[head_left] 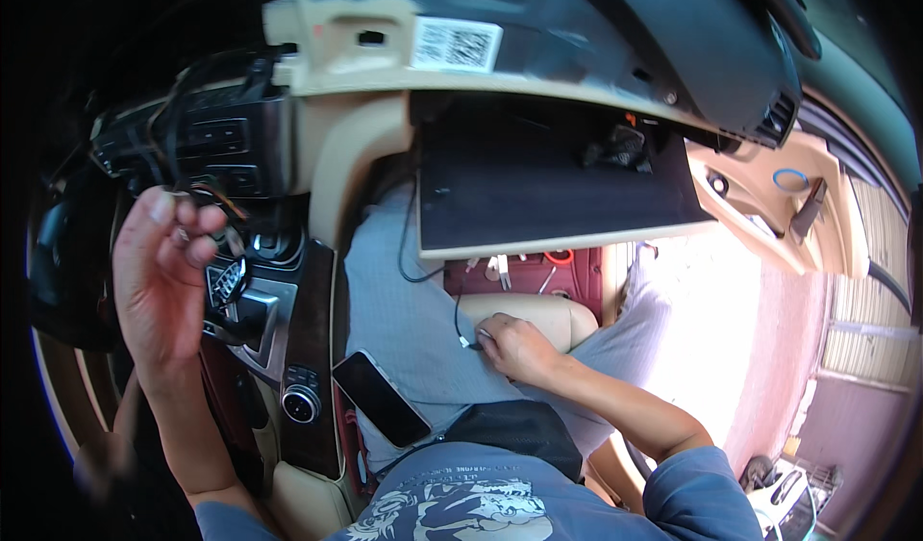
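Note:
My left hand [163, 296] is raised beside the centre of the dashboard. Its thumb and fingers are closed on a bundle of thin wires [219, 198], some dark and some orange. What sits at the very fingertips is too small to make out. Low over my lap, my right hand [522, 349] is closed around a thin black cable [456, 315] with a small white connector [465, 342]. The cable runs up from there towards the opened glove box [558, 185]. A dark phone [382, 399] lies on my thigh, left of my waist.
Above the glove box stretches the stripped dashboard edge [356, 75] with a white label [457, 44]. The gear lever [252, 315] and a round knob [301, 403] are at left. Pliers [503, 271] and orange-handled scissors [558, 256] lie on the red floor. The door [836, 238] stands open.

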`<move>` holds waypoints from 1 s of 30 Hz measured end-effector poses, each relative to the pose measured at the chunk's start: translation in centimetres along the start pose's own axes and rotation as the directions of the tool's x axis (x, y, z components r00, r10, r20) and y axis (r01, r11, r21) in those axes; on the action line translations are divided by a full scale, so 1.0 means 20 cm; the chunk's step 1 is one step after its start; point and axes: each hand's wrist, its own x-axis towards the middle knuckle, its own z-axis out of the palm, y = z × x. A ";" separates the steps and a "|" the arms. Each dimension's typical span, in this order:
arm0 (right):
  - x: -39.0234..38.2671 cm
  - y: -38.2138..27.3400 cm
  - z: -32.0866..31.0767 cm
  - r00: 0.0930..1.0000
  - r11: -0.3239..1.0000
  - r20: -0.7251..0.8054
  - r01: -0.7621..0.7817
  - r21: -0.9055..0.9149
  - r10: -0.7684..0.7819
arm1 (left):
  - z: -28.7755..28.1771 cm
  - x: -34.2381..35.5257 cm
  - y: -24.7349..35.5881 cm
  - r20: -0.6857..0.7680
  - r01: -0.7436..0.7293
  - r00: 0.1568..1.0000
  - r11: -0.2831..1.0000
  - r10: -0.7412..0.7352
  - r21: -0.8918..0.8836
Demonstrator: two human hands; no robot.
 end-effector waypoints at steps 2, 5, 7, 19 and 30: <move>-0.09 0.13 0.11 0.999 0.999 0.018 -0.028 -0.035 0.029 | -0.05 0.05 -0.02 -0.003 -0.109 0.994 0.989 0.110 0.103; -0.16 0.21 0.22 0.999 1.000 0.018 0.030 0.004 -0.030 | -0.15 0.15 0.01 -0.078 -0.217 0.965 0.932 0.249 0.290; -0.16 0.23 0.24 0.999 0.999 0.042 0.031 0.020 -0.032 | -0.24 0.20 0.05 -0.127 -0.280 0.930 0.888 0.345 0.364; 0.08 0.15 0.08 0.950 0.829 -0.236 -0.039 0.558 0.203 | -0.40 0.16 0.31 0.188 -0.010 0.977 0.912 0.095 -0.410; 0.36 0.09 -0.10 0.962 0.487 -0.074 -0.065 0.871 0.261 | 0.15 0.05 0.11 0.334 0.136 0.939 0.981 -0.084 -0.137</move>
